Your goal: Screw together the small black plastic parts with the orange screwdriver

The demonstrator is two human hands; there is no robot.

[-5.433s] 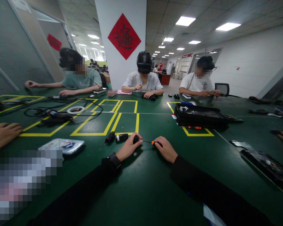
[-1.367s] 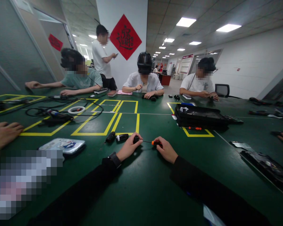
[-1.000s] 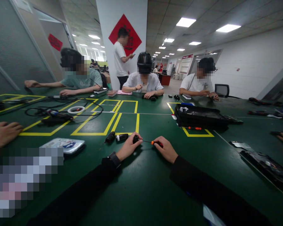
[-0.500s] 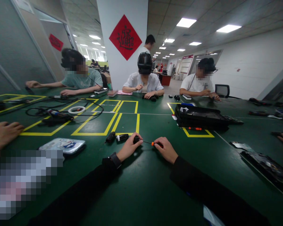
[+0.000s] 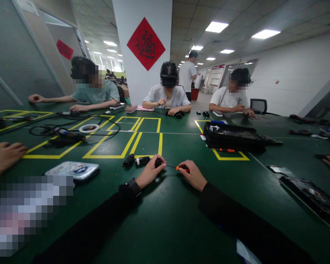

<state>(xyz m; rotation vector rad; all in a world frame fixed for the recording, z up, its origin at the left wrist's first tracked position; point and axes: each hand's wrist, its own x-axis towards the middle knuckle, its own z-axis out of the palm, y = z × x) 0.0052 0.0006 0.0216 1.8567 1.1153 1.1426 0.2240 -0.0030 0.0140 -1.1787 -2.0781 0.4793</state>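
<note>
My left hand pinches a small dark rounded part just above the green table. Between thumb and fingers of my right hand is a screwdriver with an orange and black handle. Its thin shaft points left and reaches the dark part, though the exact contact is too small to make out. Left of my left hand lie two small cylinder-shaped pieces, one all black and one black with a white end.
A black tray-like casing stands right of centre, with another orange screwdriver before it. An opened device lies at right, a shiny flat case and cables at left. Other people's hands rest at both edges; several people sit opposite.
My hands hold nearly the same pose, with the right fingers slightly shifted on the screwdriver handle. In the background a standing person has moved to the right.
</note>
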